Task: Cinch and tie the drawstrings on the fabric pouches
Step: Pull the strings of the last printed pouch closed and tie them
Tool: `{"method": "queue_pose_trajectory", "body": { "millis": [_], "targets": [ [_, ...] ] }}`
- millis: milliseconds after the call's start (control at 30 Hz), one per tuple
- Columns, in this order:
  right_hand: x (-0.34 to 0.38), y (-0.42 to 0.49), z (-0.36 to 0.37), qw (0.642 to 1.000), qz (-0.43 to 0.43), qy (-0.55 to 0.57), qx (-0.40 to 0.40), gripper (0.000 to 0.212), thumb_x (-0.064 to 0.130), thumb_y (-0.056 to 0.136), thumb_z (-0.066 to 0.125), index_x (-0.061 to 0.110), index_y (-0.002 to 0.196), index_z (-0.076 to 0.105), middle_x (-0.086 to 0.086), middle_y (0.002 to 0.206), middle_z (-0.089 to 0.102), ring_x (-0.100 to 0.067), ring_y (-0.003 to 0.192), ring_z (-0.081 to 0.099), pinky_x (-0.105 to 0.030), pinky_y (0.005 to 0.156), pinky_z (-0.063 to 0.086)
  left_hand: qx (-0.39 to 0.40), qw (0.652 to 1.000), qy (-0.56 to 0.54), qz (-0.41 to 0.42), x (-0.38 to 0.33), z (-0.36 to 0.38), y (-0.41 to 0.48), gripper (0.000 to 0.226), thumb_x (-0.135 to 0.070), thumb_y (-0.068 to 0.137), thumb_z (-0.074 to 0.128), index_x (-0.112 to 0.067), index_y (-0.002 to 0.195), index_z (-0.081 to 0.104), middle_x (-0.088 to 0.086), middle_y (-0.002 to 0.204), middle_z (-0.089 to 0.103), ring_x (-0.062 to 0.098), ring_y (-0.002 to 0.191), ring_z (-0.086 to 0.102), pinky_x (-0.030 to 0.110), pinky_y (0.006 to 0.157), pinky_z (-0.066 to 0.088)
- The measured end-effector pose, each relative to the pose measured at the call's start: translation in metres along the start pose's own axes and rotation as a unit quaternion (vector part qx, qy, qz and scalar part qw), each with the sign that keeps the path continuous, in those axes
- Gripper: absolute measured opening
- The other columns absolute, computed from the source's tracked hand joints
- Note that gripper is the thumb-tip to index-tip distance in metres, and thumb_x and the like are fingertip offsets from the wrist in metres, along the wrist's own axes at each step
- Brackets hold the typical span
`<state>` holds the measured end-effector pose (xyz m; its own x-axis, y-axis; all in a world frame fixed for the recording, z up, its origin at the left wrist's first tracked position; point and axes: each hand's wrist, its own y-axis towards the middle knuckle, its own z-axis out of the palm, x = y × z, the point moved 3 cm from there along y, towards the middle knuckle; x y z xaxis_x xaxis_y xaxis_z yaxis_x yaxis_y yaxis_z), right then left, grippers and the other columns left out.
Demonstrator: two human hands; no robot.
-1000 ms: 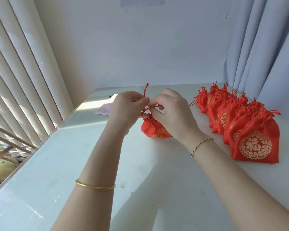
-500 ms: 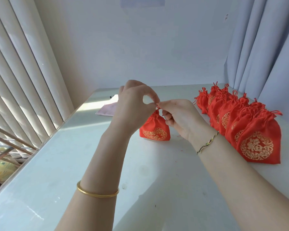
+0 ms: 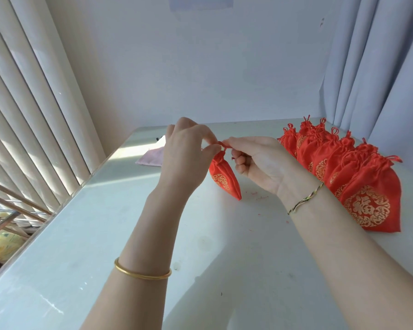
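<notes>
Pinching the drawstring (image 3: 223, 145) with my left hand (image 3: 188, 156) at nine o'clock and my right hand (image 3: 260, 167) at three, I hold the pouch (image 3: 224, 179) hanging beneath them, its long axis slanting toward five o'clock, equally near both.

Looks like a room in somebody's home tbh, not a shop or a workshop. Plain white table (image 3: 100, 239) pushed into a corner against a bare pale wall (image 3: 200, 67). Vertical blinds (image 3: 34, 103) on the left with sun coming through, and metal railing bars (image 3: 12, 214) past the glass. Long pale curtains (image 3: 379, 55) hang on the right. The only work stuff is a row of red fabric pouches (image 3: 339, 163) with gold print along the right side, plus a pink cloth (image 3: 149, 158) at the far end.
</notes>
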<state>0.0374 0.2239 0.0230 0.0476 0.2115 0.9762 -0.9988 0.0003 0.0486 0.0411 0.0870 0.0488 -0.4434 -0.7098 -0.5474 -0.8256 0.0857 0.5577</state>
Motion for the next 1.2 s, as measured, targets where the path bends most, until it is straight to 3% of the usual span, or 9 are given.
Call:
{"method": "queue_pose_trajectory", "body": {
  "millis": [200,500,600,733,833,900,1000,1100,1200],
  "targets": [
    [0.005,0.003,-0.019,0.97,-0.097,-0.207,-0.078,0.018,0.008,0.086,0.063,0.015,0.069,0.062,-0.001,0.061,0.048,-0.01,0.048,0.033,-0.019,0.047,0.029,-0.008,0.996,-0.078,-0.053,0.022,0.0,0.004,0.008,-0.011,0.084,0.061,-0.011,0.076,0.06,-0.007,0.067,0.052,0.006,0.062,0.045,0.024,0.058,0.033],
    [-0.01,0.011,-0.03,0.964,-0.069,-0.233,-0.105,0.021,0.006,0.088,0.059,0.013,0.069,0.061,0.004,0.061,0.048,-0.002,0.048,0.04,-0.016,0.052,0.031,0.016,0.994,-0.097,-0.054,0.017,0.009,0.003,0.013,-0.008,0.088,0.054,-0.013,0.075,0.053,0.001,0.084,0.054,0.014,0.074,0.055,0.022,0.067,0.051],
    [-0.004,0.005,-0.031,0.977,-0.048,-0.194,-0.08,0.01,0.015,0.092,0.056,0.01,0.099,0.06,0.0,0.083,0.056,-0.013,0.063,0.053,-0.019,0.051,0.042,0.06,0.972,-0.201,-0.108,0.008,0.015,-0.001,0.016,-0.011,0.092,0.049,-0.017,0.076,0.05,0.014,0.102,0.059,0.023,0.083,0.066,0.035,0.069,0.059],
    [0.002,-0.014,-0.024,0.975,-0.011,-0.222,-0.002,0.064,0.034,0.08,0.07,0.016,0.132,0.037,-0.001,0.127,0.048,-0.012,0.095,0.061,-0.022,0.082,0.051,0.061,0.939,-0.306,-0.144,-0.007,0.012,-0.005,0.009,-0.006,0.094,0.044,-0.006,0.085,0.047,0.006,0.081,0.061,0.013,0.069,0.067,0.026,0.061,0.059],
    [0.002,-0.035,-0.027,0.929,-0.069,-0.362,-0.049,0.047,0.022,0.078,0.073,0.01,0.116,0.049,0.002,0.101,0.055,0.004,0.072,0.047,0.005,0.056,0.033,0.054,0.925,-0.343,-0.152,-0.024,0.013,-0.011,0.009,-0.005,0.094,0.044,-0.006,0.086,0.047,0.003,0.075,0.061,0.005,0.058,0.065,0.028,0.061,0.059],
    [0.007,-0.047,-0.036,0.92,-0.124,-0.36,-0.095,0.012,0.011,0.079,0.067,0.006,0.086,0.059,-0.005,0.078,0.06,-0.017,0.069,0.057,-0.01,0.061,0.044,0.079,0.916,-0.362,-0.154,-0.038,0.017,-0.017,0.006,-0.008,0.094,0.047,-0.005,0.088,0.049,0.008,0.083,0.063,0.012,0.064,0.065,0.03,0.062,0.06],
    [0.017,-0.07,-0.069,0.931,-0.117,-0.329,-0.105,0.008,0.005,0.08,0.064,-0.001,0.084,0.064,-0.024,0.083,0.065,-0.028,0.077,0.06,-0.045,0.08,0.048,0.14,0.91,-0.362,-0.147,-0.059,0.029,-0.026,0.025,-0.025,0.089,0.062,-0.007,0.102,0.051,0.009,0.102,0.063,0.016,0.074,0.063,0.026,0.058,0.055],
    [0.022,-0.101,-0.109,0.958,-0.099,-0.245,-0.11,0.007,0.002,0.083,0.063,0.008,0.084,0.067,-0.013,0.083,0.069,-0.019,0.078,0.063,-0.042,0.081,0.051,0.238,0.928,-0.265,-0.109,-0.077,0.051,-0.041,0.044,-0.031,0.08,0.072,-0.015,0.115,0.051,-0.001,0.106,0.059,0.01,0.071,0.06,0.023,0.055,0.047],
    [0.018,-0.127,-0.139,0.975,-0.081,-0.164,-0.126,0.013,0.003,0.084,0.061,0.015,0.083,0.067,-0.004,0.08,0.071,-0.015,0.074,0.066,-0.032,0.076,0.053,0.326,0.911,-0.239,-0.077,-0.101,0.083,-0.063,0.023,-0.015,0.082,0.07,-0.01,0.1,0.057,0.002,0.082,0.062,0.01,0.06,0.055,0.02,0.048,0.04]
  ]
}}
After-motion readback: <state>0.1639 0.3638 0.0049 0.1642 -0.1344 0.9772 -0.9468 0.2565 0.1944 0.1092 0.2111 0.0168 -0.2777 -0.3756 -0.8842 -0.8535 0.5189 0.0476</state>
